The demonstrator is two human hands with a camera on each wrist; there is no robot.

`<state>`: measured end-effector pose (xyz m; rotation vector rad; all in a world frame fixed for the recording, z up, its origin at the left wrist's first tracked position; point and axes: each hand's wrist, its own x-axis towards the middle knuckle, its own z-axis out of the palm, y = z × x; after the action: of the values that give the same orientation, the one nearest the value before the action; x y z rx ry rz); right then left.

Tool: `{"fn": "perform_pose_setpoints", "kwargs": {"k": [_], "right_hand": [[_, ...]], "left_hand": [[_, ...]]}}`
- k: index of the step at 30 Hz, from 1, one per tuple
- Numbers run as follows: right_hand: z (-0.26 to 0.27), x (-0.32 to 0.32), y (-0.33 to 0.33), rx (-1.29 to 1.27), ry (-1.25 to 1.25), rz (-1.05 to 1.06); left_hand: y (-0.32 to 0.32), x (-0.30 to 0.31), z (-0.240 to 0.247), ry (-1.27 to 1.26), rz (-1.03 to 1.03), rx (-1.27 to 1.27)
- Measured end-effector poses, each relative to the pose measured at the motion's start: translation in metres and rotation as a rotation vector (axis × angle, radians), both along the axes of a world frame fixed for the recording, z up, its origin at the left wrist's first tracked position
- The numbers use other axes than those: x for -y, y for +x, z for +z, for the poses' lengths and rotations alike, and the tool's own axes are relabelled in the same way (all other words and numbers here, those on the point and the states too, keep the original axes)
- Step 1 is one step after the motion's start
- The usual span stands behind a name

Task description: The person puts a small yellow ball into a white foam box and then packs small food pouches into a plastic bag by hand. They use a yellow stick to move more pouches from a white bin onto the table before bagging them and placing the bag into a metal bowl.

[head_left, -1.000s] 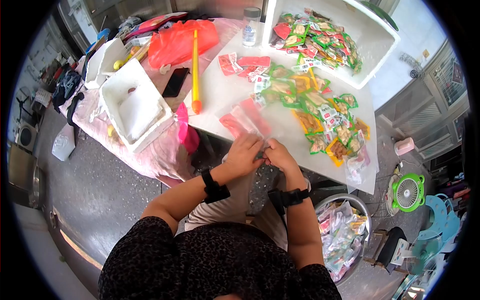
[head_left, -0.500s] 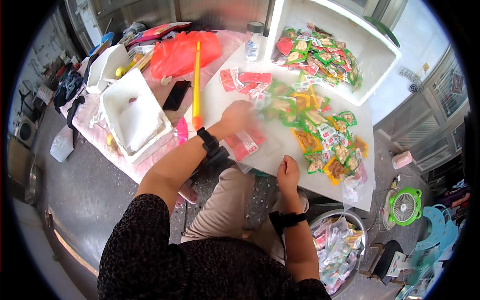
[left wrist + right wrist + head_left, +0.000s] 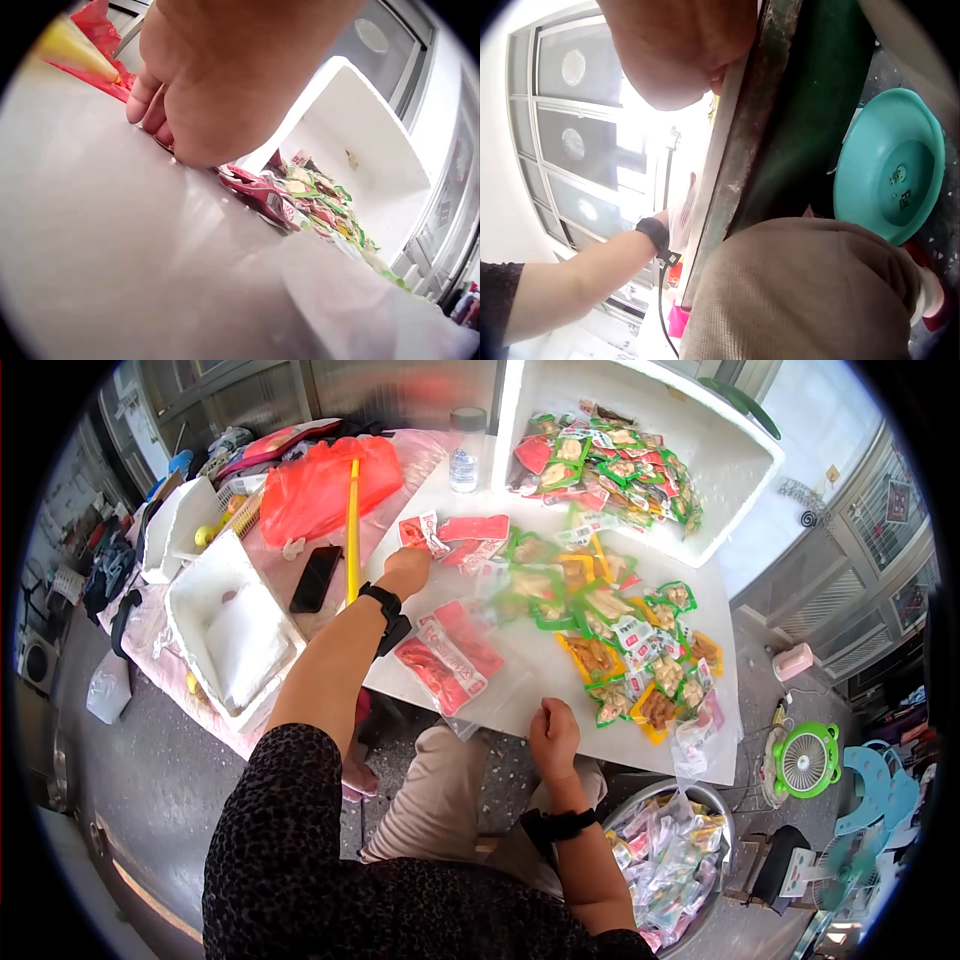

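Note:
My left hand (image 3: 407,571) reaches over the table, its curled fingertips (image 3: 135,111) low at the edge of a red snack packet (image 3: 424,533). I cannot tell whether they pinch it. Other red packets (image 3: 476,528) lie just beside that one. Closer to me, a red packet with white lettering (image 3: 440,665) overlaps another red packet (image 3: 470,635), and clear plastic film (image 3: 460,726) juts over the front edge below them. My right hand (image 3: 553,735) is curled at the table's front edge with nothing visible in it.
Green and yellow snack packets (image 3: 655,650) spread over the table's right half. A foam box (image 3: 735,490) of packets stands behind them. A metal basin (image 3: 728,830) of bagged packets sits on the floor at right. A yellow stick (image 3: 353,530) and phone (image 3: 316,580) lie left.
Both hands were together at the front edge by the red packets. My left hand has left there and moved forward and left to the back red packets; the right stays near the edge, curled.

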<state>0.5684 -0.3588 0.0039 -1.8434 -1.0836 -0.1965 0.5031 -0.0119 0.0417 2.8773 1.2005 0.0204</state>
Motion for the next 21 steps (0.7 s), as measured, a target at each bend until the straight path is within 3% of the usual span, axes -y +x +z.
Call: {"fn": "perform_pose_setpoints", "kwargs": {"k": [4,7,10,13,16,19,21], "right_hand": [[0.000,0.001,-0.001,0.006,0.001,-0.004],[-0.002,0.001,-0.001,0.007,0.007,-0.001],[-0.001,0.000,-0.002,0.029,0.021,0.005],[-0.002,-0.001,-0.001,0.015,0.033,0.011],[0.000,0.002,0.000,0.003,0.040,0.003],[-0.001,0.000,-0.002,-0.007,0.031,0.005],[-0.002,0.001,-0.002,-0.007,0.029,0.011]], "left_hand": [[-0.012,0.005,0.005,-0.054,-0.088,0.045],[-0.023,0.023,0.021,-0.122,-0.040,0.143],[-0.027,0.026,0.011,0.304,-0.025,0.292],[-0.024,0.019,0.000,0.126,0.030,0.269],[-0.018,0.013,0.004,0.047,-0.021,0.083],[-0.016,0.012,0.006,0.042,-0.045,-0.052],[-0.023,0.013,0.009,0.099,-0.018,0.047]]}}
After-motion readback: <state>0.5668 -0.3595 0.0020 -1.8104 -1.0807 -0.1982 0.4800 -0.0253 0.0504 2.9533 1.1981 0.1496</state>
